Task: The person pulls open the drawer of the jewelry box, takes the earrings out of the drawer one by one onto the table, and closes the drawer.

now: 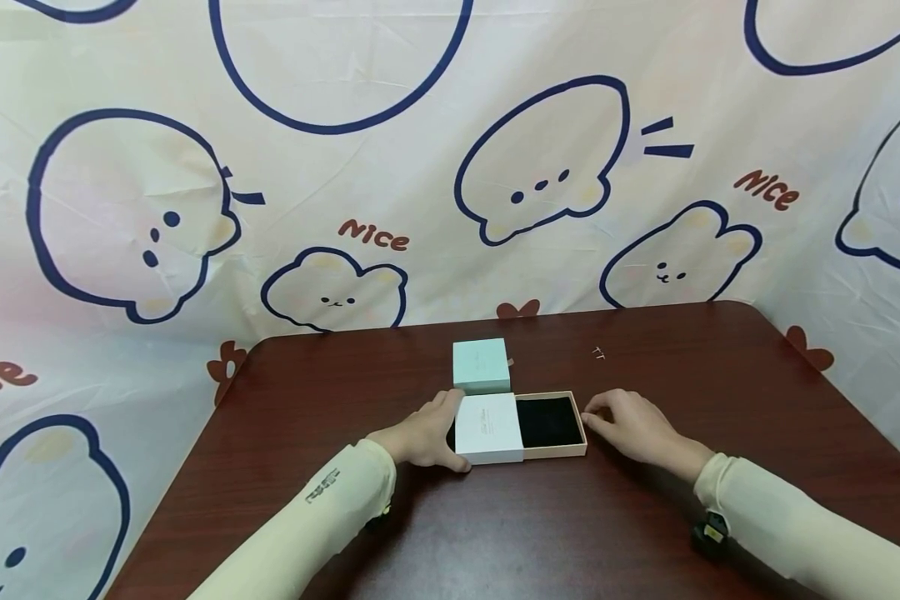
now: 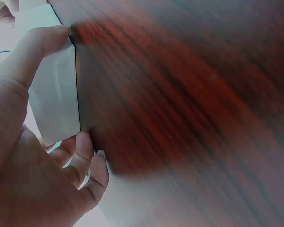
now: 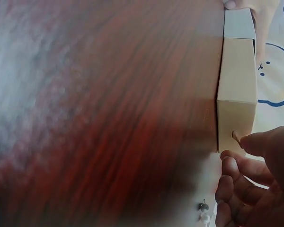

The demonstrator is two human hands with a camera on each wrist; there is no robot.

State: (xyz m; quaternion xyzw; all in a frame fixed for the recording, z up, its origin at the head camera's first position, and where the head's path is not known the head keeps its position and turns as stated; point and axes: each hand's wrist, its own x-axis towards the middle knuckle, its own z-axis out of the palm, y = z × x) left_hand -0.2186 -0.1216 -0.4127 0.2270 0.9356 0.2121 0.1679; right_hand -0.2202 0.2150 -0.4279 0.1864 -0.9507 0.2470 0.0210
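Observation:
A white drawer-style jewelry box [image 1: 487, 427] lies on the table, its inner tray [image 1: 555, 451] slid partway out to the right. Black padding [image 1: 546, 422] lines the tray. My left hand [image 1: 425, 429] grips the white sleeve at its left end, thumb on the near side and fingers around the far corner. At the tray's right end, my right hand [image 1: 633, 425] pinches a small pull tab [image 3: 236, 138] between thumb and fingers. Behind the white box stands a mint green box [image 1: 481, 364], with a small tab on its right side.
A pair of small earrings [image 1: 598, 353] lies on the table beyond my right hand. The dark wood table [image 1: 540, 533] backs onto a patterned curtain [image 1: 435, 183] with cartoon bears.

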